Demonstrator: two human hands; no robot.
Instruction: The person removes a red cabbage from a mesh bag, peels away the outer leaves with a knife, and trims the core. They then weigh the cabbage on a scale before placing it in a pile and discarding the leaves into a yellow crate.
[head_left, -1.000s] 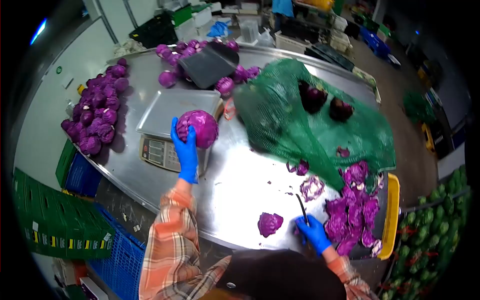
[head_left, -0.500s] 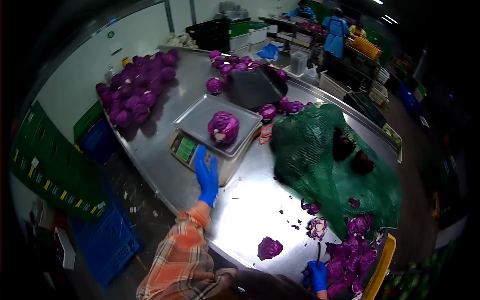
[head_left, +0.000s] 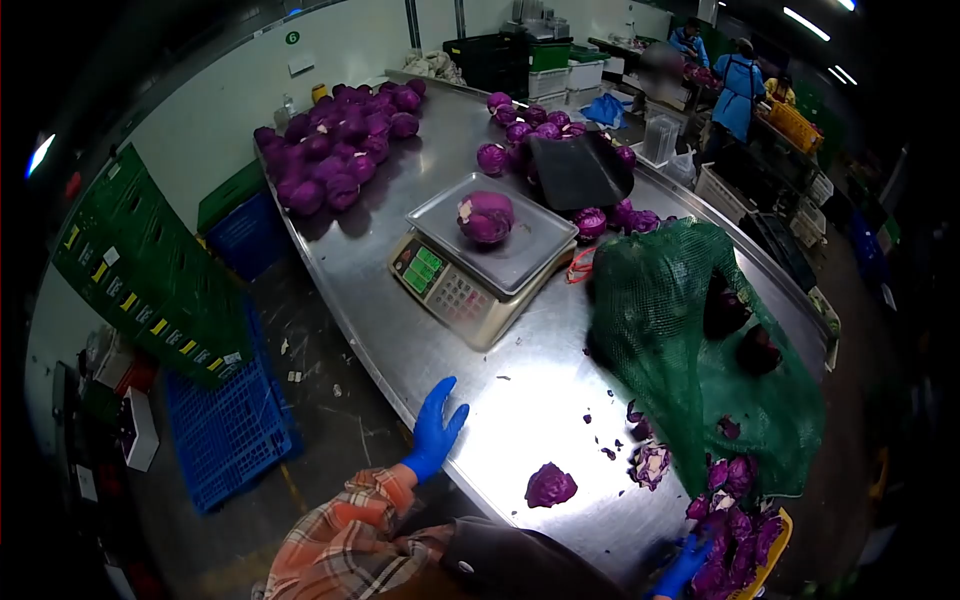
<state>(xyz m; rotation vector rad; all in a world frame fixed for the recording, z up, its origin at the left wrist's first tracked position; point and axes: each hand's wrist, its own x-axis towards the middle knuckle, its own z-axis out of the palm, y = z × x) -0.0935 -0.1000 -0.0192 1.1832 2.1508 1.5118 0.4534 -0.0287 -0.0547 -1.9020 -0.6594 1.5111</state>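
Observation:
My left hand (head_left: 435,432), in a blue glove, is open with its fingers apart at the near left edge of the metal table (head_left: 500,430). It holds nothing. My right hand (head_left: 685,565), also gloved in blue, is at the bottom right beside purple cabbage leaves (head_left: 735,550) in a yellow crate (head_left: 772,565). Blur and shadow hide its grip. A red cabbage (head_left: 486,217) sits on the tray of a weighing scale (head_left: 462,296). Between my hands lies a loose cabbage piece (head_left: 551,486), and a trimmed cabbage piece (head_left: 650,465) is farther right.
A green mesh bag (head_left: 650,320) with dark cabbages covers the table's right side. Piled red cabbages (head_left: 335,150) stand at the far left, and a black scoop-like tray (head_left: 580,170) rests at the back. Stacked green crates (head_left: 150,270) stand left. Co-workers (head_left: 738,90) are in the background.
My left hand has drawn back from the scale to the table's near edge. My right hand has shifted toward the crate; the thin dark tool that stood up from it no longer shows clearly.

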